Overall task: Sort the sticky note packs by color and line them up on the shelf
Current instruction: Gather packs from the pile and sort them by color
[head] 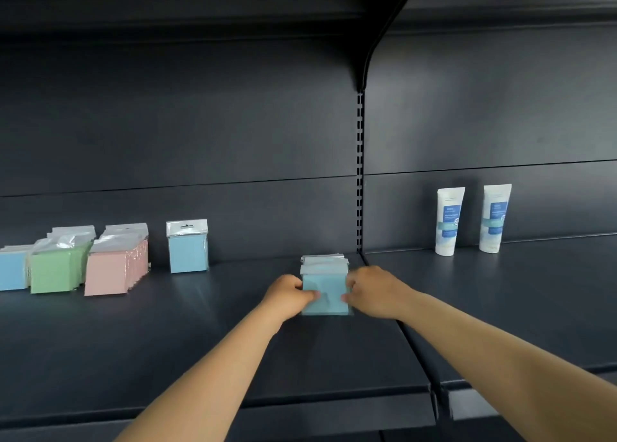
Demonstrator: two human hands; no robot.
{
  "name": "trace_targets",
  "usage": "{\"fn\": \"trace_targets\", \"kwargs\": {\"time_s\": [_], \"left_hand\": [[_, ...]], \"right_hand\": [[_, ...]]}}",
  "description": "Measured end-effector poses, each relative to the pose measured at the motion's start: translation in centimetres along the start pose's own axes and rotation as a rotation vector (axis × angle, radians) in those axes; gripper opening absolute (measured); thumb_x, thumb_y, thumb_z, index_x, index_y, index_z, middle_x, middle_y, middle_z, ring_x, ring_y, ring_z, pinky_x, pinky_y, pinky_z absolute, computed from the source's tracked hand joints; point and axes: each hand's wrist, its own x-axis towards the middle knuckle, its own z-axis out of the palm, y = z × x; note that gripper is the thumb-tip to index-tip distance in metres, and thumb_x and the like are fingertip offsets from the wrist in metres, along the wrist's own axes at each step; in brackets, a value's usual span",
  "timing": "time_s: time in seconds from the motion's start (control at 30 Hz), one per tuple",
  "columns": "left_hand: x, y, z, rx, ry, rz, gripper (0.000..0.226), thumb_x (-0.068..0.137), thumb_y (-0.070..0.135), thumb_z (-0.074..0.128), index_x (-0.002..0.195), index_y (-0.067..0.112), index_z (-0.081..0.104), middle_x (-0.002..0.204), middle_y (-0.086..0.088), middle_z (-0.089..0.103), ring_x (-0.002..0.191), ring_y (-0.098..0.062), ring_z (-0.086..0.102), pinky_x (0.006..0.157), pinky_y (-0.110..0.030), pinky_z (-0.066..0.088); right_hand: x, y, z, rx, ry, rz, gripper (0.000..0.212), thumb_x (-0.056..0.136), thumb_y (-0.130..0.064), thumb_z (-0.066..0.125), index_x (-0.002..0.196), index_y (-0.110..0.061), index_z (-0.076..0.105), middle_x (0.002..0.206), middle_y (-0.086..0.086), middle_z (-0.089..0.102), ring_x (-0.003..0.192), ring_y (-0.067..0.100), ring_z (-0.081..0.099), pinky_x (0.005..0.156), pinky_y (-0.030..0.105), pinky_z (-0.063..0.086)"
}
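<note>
Two hands clasp one row of blue packs from either side, left hand and right hand with fingers curled onto its front; the packs behind the front one are mostly hidden. It stands upright on the shelf, near the slotted upright, running front to back. A blue stack is cut off at far left, beside green packs, pink packs and a lone blue pack. Two white tubes stand right.
</note>
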Motion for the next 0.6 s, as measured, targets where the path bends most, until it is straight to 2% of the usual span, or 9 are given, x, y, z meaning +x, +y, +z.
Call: {"fn": "trace_targets", "kwargs": {"time_s": [0.1, 0.2, 0.27, 0.33, 0.37, 0.47, 0.53, 0.6], "left_hand": [[0.4, -1.0, -0.1, -0.286, 0.005, -0.089, 0.011, 0.080, 0.010, 0.071, 0.090, 0.008, 0.068, 0.094, -0.005, 0.071, 0.078, -0.016, 0.064, 0.070, -0.024, 0.050], [0.5, -2.0, -1.4, -0.581, 0.026, -0.144, 0.009, 0.083, -0.001, 0.065, 0.089, 0.005, 0.067, 0.101, -0.013, 0.070, 0.079, -0.018, 0.066, 0.071, -0.026, 0.053], [0.5, -3.2, -2.7, -0.773, 0.092, -0.150, 0.016, 0.087, -0.006, 0.057, 0.101, -0.003, 0.064, 0.104, -0.017, 0.066, 0.080, -0.020, 0.064, 0.071, -0.028, 0.052], [0.6, -5.0, -4.0, -0.980, 0.173, -0.143, 0.017, 0.090, -0.009, 0.050, 0.103, -0.005, 0.060, 0.111, -0.019, 0.061, 0.082, -0.022, 0.062, 0.080, -0.034, 0.049], [0.6, -5.8, -4.6, -1.068, 0.209, -0.145, 0.015, 0.092, -0.009, 0.047, 0.099, -0.002, 0.059, 0.113, -0.018, 0.060, 0.084, -0.022, 0.061, 0.085, -0.036, 0.047], [0.5, -7.5, -6.3, -1.165, 0.246, -0.133, 0.017, 0.094, -0.006, 0.044, 0.096, 0.005, 0.056, 0.118, -0.016, 0.058, 0.089, -0.022, 0.061, 0.094, -0.038, 0.042], [0.3, -8.1, -7.2, -1.153, 0.245, -0.120, 0.018, 0.094, -0.006, 0.043, 0.098, 0.005, 0.056, 0.119, -0.016, 0.058, 0.090, -0.021, 0.061, 0.092, -0.037, 0.042], [0.1, -8.8, -8.1, -1.138, 0.251, -0.120, 0.017, 0.094, -0.007, 0.043, 0.098, 0.004, 0.057, 0.119, -0.016, 0.058, 0.089, -0.022, 0.062, 0.090, -0.038, 0.042]], "right_hand": [[0.2, 0.1, 0.4, 0.228, 0.009, 0.021, 0.028, 0.091, -0.023, 0.054, 0.098, 0.002, 0.065, 0.103, 0.015, 0.067, 0.099, 0.028, 0.062, 0.084, 0.034, 0.048], [0.5, 0.6, 0.5, 0.421, 0.092, 0.159, 0.033, 0.086, -0.027, 0.063, 0.101, 0.002, 0.065, 0.105, 0.014, 0.068, 0.101, 0.027, 0.063, 0.086, 0.034, 0.050], [1.0, 0.8, 0.8, 0.441, 0.112, 0.260, 0.037, 0.080, -0.039, 0.069, 0.085, -0.003, 0.063, 0.087, 0.009, 0.064, 0.082, 0.020, 0.063, 0.069, 0.028, 0.047], [1.7, 0.6, 1.4, 0.461, 0.100, 0.338, 0.047, 0.076, -0.048, 0.070, 0.060, -0.013, 0.044, 0.064, 0.000, 0.047, 0.057, 0.013, 0.047, 0.051, 0.023, 0.034], [2.2, 0.4, 1.6, 0.474, 0.103, 0.376, 0.052, 0.075, -0.051, 0.070, 0.056, -0.016, 0.037, 0.061, -0.003, 0.043, 0.054, 0.011, 0.043, 0.047, 0.022, 0.030], [3.4, -0.1, 2.1, 0.501, 0.134, 0.442, 0.047, 0.070, -0.055, 0.072, 0.061, -0.019, 0.043, 0.069, -0.004, 0.050, 0.065, 0.013, 0.051, 0.047, 0.022, 0.031], [4.2, -0.1, 2.1, 0.487, 0.115, 0.457, 0.043, 0.068, -0.050, 0.076, 0.064, -0.018, 0.047, 0.071, -0.004, 0.053, 0.073, 0.017, 0.054, 0.054, 0.024, 0.036], [5.0, 0.2, 2.2, 0.533, 0.092, 0.476, 0.040, 0.064, -0.043, 0.082, 0.068, -0.013, 0.055, 0.074, 0.002, 0.058, 0.072, 0.021, 0.056, 0.061, 0.027, 0.041]]}}
